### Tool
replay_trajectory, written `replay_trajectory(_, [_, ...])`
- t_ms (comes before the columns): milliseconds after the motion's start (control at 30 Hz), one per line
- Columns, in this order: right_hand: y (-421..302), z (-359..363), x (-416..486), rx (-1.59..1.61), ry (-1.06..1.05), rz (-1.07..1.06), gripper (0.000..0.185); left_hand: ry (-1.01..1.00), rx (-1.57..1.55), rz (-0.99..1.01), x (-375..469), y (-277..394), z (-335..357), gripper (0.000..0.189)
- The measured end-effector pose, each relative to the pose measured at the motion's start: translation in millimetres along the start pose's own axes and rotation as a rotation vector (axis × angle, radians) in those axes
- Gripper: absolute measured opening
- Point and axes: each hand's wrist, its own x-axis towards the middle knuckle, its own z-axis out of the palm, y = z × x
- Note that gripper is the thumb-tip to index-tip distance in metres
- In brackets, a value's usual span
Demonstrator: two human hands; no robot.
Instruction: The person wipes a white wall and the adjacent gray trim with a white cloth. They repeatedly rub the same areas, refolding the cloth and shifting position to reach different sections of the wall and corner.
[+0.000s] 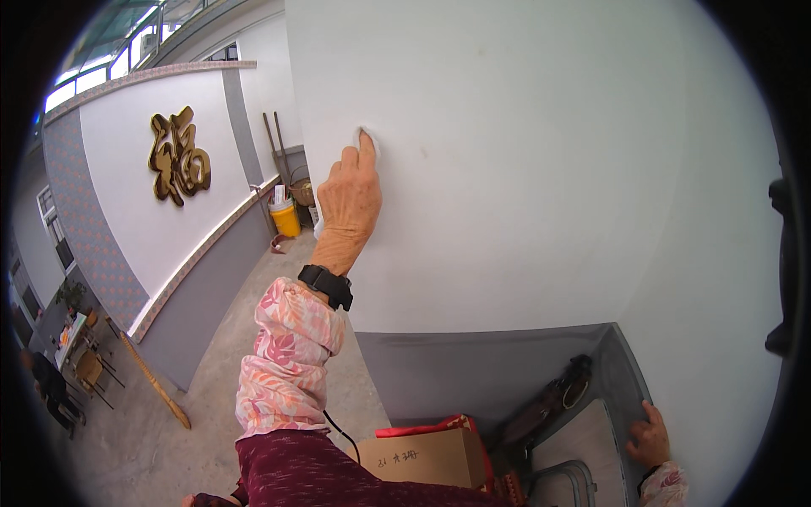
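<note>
My left hand [350, 190] reaches up on a bent-sleeved arm, its index fingertip pressing a thin white cloth or tissue [375, 141] against the white wall [507, 190]. More white material shows beside the wrist, which wears a black band [326, 285]. Faint marks are on the wall right of the fingertip. Low at the right, my right hand [649, 438] touches the wall near the grey painted border, index finger extended and thumb apart; nothing shows in it.
Below stand a cardboard box [424, 457] with handwriting, a red item behind it, a dark long object [545, 405] and grey metal tubing [570, 469]. Further left are a gold wall character [179, 156], a yellow bucket [286, 218], a wooden pole [155, 380], a chair and a person [51, 386].
</note>
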Motion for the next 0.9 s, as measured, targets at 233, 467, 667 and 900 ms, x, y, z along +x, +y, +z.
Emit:
replay_trajectory(233, [5,8,-4,-0.018,0.056,-0.007,0.016,0.019,0.02,0.014,17,-3,-14,0.05])
replay_trajectory(467, [6,1,-4,-0.104,0.04,-0.086,0.015,0.067,-0.305,0.201,102,36,-25,0.055])
replay_trajectory(667, [8,2,-1,-0.109,0.066,-0.112,0.017,0.022,-0.251,0.146,149,81,-14,0.048])
replay_trajectory(900, [5,2,-3,-0.084,0.072,-0.079,0.018,0.027,-0.253,0.154,118,92,-3,0.055])
